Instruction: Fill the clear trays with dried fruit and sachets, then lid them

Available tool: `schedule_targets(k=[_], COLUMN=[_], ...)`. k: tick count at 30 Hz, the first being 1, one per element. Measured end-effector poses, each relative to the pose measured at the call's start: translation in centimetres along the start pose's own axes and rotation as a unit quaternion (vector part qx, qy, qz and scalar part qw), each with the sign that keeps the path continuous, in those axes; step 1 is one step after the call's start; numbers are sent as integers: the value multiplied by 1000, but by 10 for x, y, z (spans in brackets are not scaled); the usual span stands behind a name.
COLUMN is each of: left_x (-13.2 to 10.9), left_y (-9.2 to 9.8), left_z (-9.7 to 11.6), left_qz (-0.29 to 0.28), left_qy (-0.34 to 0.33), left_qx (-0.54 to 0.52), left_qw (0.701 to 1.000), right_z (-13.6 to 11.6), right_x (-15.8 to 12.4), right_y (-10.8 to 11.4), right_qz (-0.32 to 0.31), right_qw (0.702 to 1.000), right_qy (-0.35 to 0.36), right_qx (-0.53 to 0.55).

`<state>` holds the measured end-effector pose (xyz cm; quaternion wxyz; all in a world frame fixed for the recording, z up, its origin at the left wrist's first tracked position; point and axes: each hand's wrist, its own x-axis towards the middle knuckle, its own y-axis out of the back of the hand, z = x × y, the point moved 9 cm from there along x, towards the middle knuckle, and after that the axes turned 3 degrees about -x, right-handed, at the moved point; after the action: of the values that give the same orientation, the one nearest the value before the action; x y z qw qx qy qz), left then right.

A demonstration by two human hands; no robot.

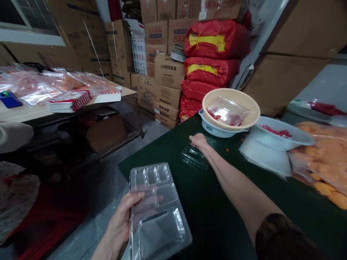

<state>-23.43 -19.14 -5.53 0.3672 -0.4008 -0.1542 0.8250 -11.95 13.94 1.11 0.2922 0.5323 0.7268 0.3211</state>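
Note:
My left hand (pixel 124 218) grips a clear plastic compartment tray (pixel 162 230) by its left edge, thumb on top and fingers showing through from beneath. The tray is tilted toward me in front of the green table's near left edge. Farther off, my right arm stretches over the green table (pixel 220 216) and my right hand (pixel 199 140) is closed at a second clear plastic tray (pixel 194 156) lying there. The fingers seem to pinch its far edge, though the contact is partly hidden. Just beyond that hand stands a cream basin (pixel 254 109) stacked on a pale blue basin (pixel 218 132).
To the right are a white basin (pixel 300 139) with red pieces and a bag of orange pieces (pixel 330 157). Another table (pixel 128 93) at left bears plastic packets and a stack of printed cards (pixel 70 100). Red bundles (pixel 215 40) and cartons (pixel 169 70) are piled behind.

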Motion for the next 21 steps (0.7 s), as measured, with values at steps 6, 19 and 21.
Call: schedule_targets(k=[6,19,21], left_x=[14,-15,-19], left_y=[-27,-75,-77], left_z=[-8,-25,-39], left_qz=[-62,-239,-259], left_qy=[-5,-46,25], left_qx=[-67,-47,-77], left_qw=[996,969,963], right_z=[11,-58,-67], right_x=[-121,-243,-253], right_y=[-12,-23,-36], right_qz=[-207,-358,-379], right_qw=[962,845,836], right_qy=[66,191,199], right_qx=[163,350,344])
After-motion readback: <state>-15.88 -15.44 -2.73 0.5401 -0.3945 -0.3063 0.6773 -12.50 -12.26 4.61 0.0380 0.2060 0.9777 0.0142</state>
